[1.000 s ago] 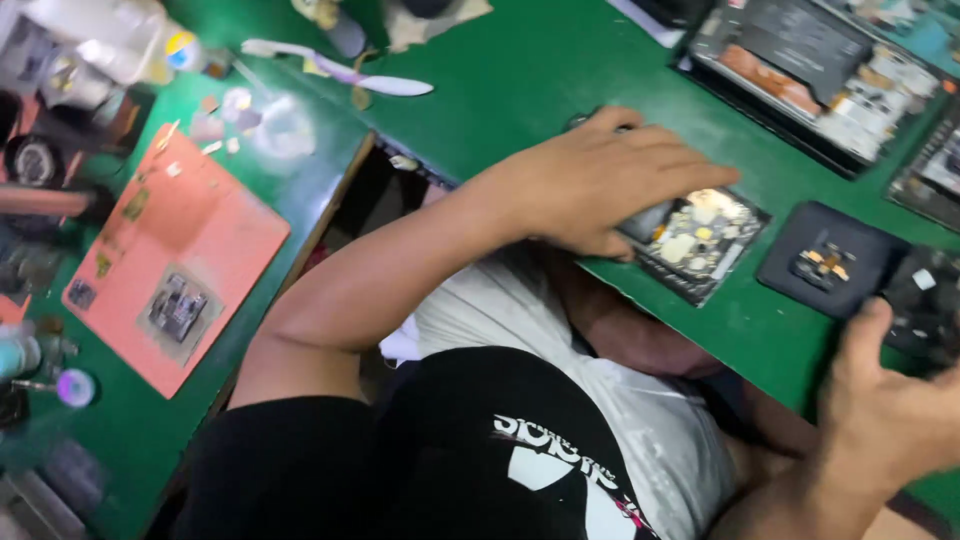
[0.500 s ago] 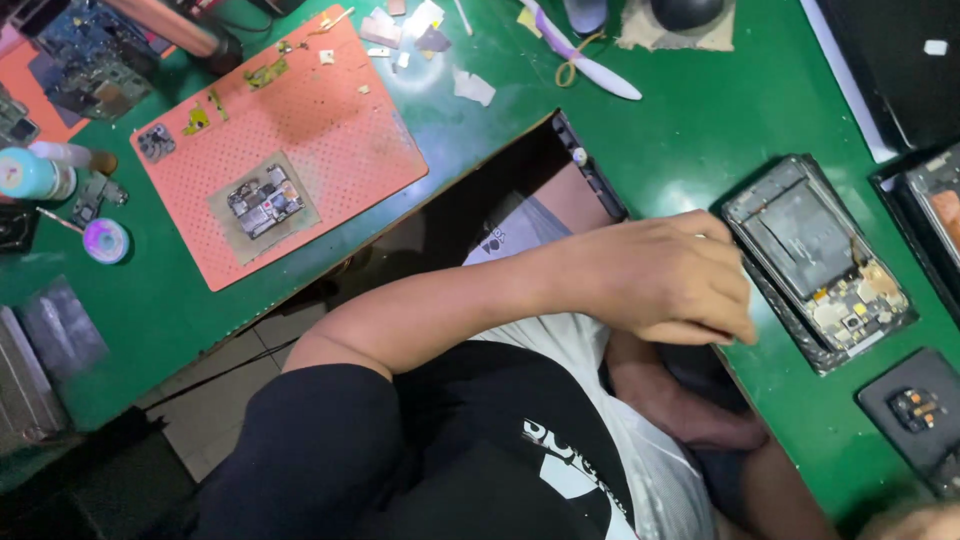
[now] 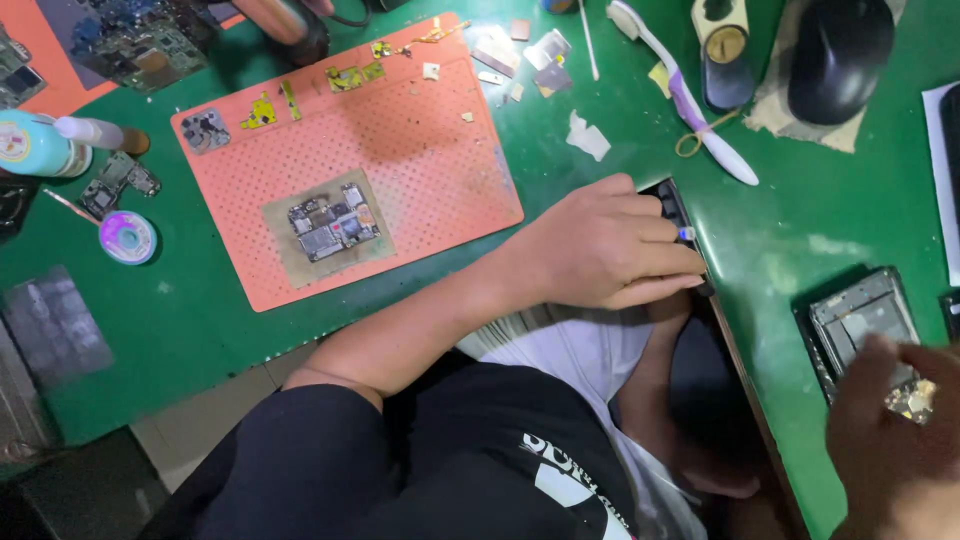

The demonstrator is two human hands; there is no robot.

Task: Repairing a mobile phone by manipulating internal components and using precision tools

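My left hand (image 3: 610, 245) lies at the inner corner of the green table (image 3: 800, 230), fingers together. It rests on a black strip (image 3: 672, 205) at the table's edge. A tiny bluish tip shows between its fingers; what it is I cannot tell. An opened phone (image 3: 858, 318), insides showing, lies at the right. My right hand (image 3: 890, 430) curls over the phone's near end, beside a small gold part (image 3: 912, 400). My lap in dark and white clothes fills the bottom.
An orange perforated mat (image 3: 420, 130) carries a circuit board (image 3: 330, 222) and small yellow scraps. A white and purple toothbrush (image 3: 690, 110), a black mouse (image 3: 840, 55), a round wick spool (image 3: 128, 237) and a pale bottle (image 3: 35, 145) lie around it.
The view has swung left toward the orange mat. My left hand has gone from the opened phone to the table's corner. My right hand has come down onto the phone.
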